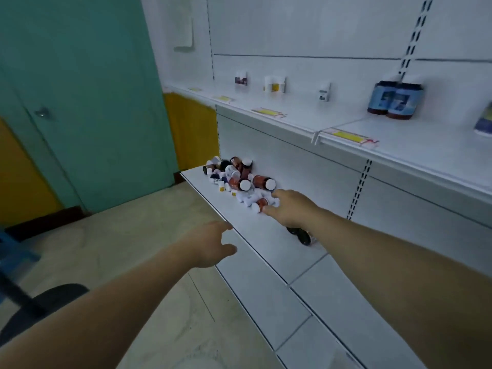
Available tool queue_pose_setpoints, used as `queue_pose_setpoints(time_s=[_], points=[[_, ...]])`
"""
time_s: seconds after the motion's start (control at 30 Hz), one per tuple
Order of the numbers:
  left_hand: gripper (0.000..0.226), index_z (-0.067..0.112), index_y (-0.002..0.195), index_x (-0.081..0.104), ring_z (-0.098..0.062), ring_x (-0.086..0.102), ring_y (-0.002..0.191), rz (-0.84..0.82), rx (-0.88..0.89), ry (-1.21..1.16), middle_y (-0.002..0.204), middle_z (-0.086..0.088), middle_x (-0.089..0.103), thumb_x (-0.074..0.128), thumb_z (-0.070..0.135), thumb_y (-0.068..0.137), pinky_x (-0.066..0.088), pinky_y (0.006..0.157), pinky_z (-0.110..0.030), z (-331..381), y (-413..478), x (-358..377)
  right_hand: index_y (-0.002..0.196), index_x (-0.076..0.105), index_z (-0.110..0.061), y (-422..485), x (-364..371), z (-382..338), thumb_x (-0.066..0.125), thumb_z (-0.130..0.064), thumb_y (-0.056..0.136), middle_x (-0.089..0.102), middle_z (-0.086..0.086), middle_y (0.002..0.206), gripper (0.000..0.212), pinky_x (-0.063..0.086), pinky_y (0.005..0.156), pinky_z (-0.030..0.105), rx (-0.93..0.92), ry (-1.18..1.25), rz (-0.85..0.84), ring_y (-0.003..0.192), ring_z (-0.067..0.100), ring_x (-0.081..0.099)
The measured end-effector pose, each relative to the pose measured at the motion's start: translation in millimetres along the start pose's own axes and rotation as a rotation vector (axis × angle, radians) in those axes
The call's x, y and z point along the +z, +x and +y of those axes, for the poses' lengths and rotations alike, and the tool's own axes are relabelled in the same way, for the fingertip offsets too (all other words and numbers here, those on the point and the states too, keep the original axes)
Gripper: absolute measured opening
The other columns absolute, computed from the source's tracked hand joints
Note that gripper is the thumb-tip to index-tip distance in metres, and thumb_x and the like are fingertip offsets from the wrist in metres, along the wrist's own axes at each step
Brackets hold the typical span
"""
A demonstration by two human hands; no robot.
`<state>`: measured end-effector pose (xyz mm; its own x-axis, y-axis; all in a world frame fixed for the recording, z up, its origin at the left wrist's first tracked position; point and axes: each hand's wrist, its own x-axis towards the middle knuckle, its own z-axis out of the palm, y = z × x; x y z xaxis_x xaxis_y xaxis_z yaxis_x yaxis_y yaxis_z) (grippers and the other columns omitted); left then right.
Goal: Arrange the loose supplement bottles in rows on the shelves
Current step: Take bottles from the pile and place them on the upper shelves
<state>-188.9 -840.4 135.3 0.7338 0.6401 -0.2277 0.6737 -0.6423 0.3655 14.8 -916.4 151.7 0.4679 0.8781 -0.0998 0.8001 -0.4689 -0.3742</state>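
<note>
- The right hand (290,209), centre frame, reaches with fingers spread apart, its tips touching the near edge of a heap of loose supplement bottles (237,177) on the lower shelf (253,229).
- The left hand (210,243), fingers relaxed and empty, hovers at that shelf's front edge.
- Two blue-labelled bottles (394,99) stand on the upper shelf (399,147), upper right.

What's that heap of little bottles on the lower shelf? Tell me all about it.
The pile of bottles lies jumbled at the far end of the lower shelf, against the back panel. They look plastic: brown with orange labels and white caps, some all white. Most lie on their sides. The right hand reaches its near edge.
</note>
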Motion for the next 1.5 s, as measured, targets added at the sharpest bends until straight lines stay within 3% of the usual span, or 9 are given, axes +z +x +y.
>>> queue_pose_setpoints(time_s=[0.23,0.37,0.6,0.77,0.93,1.07,1.2,1.33,1.5], points=[[0.063,0.024,0.145,0.032,-0.021,0.035,0.136,-0.077,0.035,0.106,0.152,0.0,0.031,0.054,0.046,0.091,0.031,0.11,-0.032,-75,151,-31,0.131,0.05,-0.021,180,26,-27,0.053,-0.049,0.086,0.058,0.009,0.126,0.053,0.052,0.089,0.041,0.074,0.214,-0.018,0.104,0.028,0.059],[0.063,0.023,0.146,0.031,-0.02,0.034,0.136,-0.14,0.045,0.099,0.153,0.001,0.03,0.054,0.045,0.091,0.03,0.11,-0.03,-119,215,-56,0.12,0.055,-0.016,249,41,-43,0.05,-0.049,0.089,0.06,0.012,0.123,0.046,0.044,0.099,0.041,0.119,0.188,-0.046,0.112,0.032,0.055],[0.06,0.025,0.145,0.032,-0.021,0.037,0.134,-0.235,0.131,0.101,0.152,-0.001,0.03,0.053,0.045,0.092,0.033,0.108,-0.031,-192,352,-90,0.127,0.05,-0.019,351,88,-48,0.057,-0.042,0.088,0.057,0.009,0.124,0.045,0.043,0.089,0.033,0.334,0.26,-0.018,0.108,0.027,0.056],[0.065,0.024,0.147,0.03,-0.021,0.036,0.135,-0.373,0.25,0.152,0.154,-0.001,0.026,0.054,0.046,0.091,0.034,0.109,-0.033,-247,452,-105,0.115,0.051,-0.023,408,128,-55,0.062,-0.047,0.076,0.063,0.006,0.104,0.047,0.04,0.068,0.028,0.535,0.375,0.086,0.079,0.02,0.052],[0.055,0.011,0.138,0.041,-0.027,0.044,0.126,-0.35,0.471,0.23,0.142,-0.01,0.043,0.06,0.031,0.091,0.036,0.1,-0.03,-252,537,-129,0.12,0.047,-0.025,448,156,-44,0.063,-0.056,0.068,0.059,-0.003,0.113,0.062,0.052,0.086,0.041,0.662,0.363,0.155,0.103,0.025,0.06],[0.034,0.011,0.112,0.052,-0.031,0.055,0.106,-0.325,0.569,0.261,0.113,-0.012,0.055,0.062,0.03,0.086,0.045,0.088,-0.038,-242,606,-117,0.127,0.044,-0.022,464,154,-46,0.07,-0.038,0.076,0.057,-0.001,0.115,0.06,0.051,0.088,0.038,0.739,0.291,0.126,0.106,0.024,0.059],[0.067,0.012,0.146,0.028,-0.031,0.036,0.134,-0.295,0.647,0.313,0.149,-0.011,0.033,0.061,0.021,0.088,0.035,0.108,-0.043,-234,661,-91,0.143,0.03,-0.025,483,165,-29,0.07,-0.034,0.079,0.045,0.006,0.136,0.076,0.047,0.097,0.042,0.735,0.219,0.085,0.117,0.028,0.052],[0.077,0.016,0.15,0.013,-0.031,0.017,0.142,-0.285,0.708,0.44,0.156,-0.009,0.017,0.058,0.011,0.088,0.03,0.111,-0.048,-229,703,-67,0.15,0.015,-0.032,491,183,-10,0.063,-0.04,0.086,0.024,0.006,0.152,0.081,0.036,0.105,0.042,0.712,0.045,0.041,0.134,0.03,0.035],[0.076,0.017,0.15,0.01,-0.031,0.013,0.143,-0.216,0.823,0.62,0.156,-0.008,0.015,0.055,0.014,0.089,0.032,0.109,-0.047,-230,732,-46,0.15,0.019,-0.033,492,193,0,0.061,-0.036,0.089,0.034,-0.001,0.152,0.074,0.036,0.109,0.042,0.672,-0.008,0.078,0.135,0.024,0.036]])
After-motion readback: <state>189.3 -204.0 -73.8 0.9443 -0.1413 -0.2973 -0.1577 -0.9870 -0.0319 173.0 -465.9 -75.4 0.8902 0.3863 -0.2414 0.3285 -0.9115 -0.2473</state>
